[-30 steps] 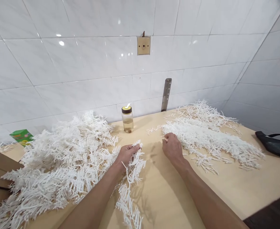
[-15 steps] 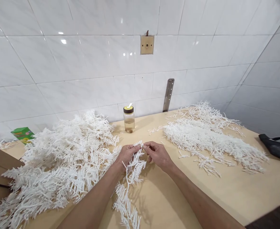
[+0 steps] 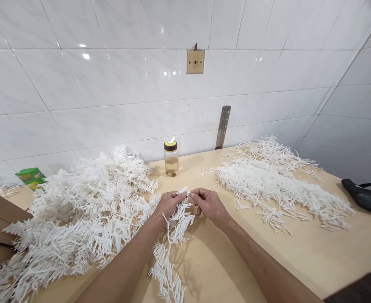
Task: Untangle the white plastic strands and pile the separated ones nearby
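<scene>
Between my hands hangs a white plastic branch (image 3: 179, 225) with many thin twigs, its lower part trailing down over the table. My left hand (image 3: 170, 205) is closed around its upper part, thumb on top. The fingers of my right hand (image 3: 209, 205) are pinched at the branch's upper right side, on a twig tip too small to make out clearly. A large heap of similar white branches (image 3: 87, 210) lies to the left of my left hand. Another flatter pile of white branches (image 3: 273, 181) spreads on the right, beyond my right hand.
Behind my hands stands a clear jar (image 3: 172, 162) with a dark and yellow lid, liquid inside. A metal strip (image 3: 223, 127) leans on the tiled wall. At left are a green box (image 3: 30, 177) and a brown carton (image 3: 0, 206); a black bag (image 3: 366, 197) lies far right.
Hands and branch keep almost the same pose. The view has tilted very slightly, so everything sits a few pixels lower.
</scene>
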Demonstrator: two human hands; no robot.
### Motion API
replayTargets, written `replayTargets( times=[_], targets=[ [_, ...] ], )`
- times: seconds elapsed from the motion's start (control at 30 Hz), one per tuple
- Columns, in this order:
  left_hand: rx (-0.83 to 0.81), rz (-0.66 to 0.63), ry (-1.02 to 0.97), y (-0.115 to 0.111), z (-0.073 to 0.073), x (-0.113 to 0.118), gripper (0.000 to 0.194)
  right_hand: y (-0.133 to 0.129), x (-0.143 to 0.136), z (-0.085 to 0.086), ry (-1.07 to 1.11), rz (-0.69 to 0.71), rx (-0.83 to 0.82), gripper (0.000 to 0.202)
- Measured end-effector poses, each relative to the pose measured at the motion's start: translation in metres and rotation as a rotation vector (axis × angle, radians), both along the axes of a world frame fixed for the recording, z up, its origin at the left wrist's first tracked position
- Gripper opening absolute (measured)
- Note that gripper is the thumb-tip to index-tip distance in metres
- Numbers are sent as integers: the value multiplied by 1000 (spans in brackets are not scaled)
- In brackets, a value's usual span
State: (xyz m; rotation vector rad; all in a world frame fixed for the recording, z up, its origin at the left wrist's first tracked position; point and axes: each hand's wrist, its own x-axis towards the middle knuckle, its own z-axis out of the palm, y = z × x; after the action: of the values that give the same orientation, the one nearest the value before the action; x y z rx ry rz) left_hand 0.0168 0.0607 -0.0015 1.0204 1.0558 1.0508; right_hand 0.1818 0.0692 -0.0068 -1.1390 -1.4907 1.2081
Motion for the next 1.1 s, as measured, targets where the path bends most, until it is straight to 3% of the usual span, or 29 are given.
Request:
replayTargets(
  times=[0.13, 0.3, 0.83, 1.0, 1.1],
  targets=[
    [24, 38, 49, 3, -4, -1, 50, 0, 0, 0, -18, -26, 16, 30],
    [24, 83, 102, 1, 2, 1, 49, 1, 0, -3, -9, -14, 27, 31],
    [21, 52, 96, -4, 7, 4, 46, 0, -1, -3, -62, 20, 25, 28],
    [38, 66, 92, -1, 1, 3, 47, 2, 0, -6, -142, -19, 80, 23],
    [26, 61, 143, -1, 0, 4, 49, 2, 1, -8, -297, -106, 212, 17]
  ],
)
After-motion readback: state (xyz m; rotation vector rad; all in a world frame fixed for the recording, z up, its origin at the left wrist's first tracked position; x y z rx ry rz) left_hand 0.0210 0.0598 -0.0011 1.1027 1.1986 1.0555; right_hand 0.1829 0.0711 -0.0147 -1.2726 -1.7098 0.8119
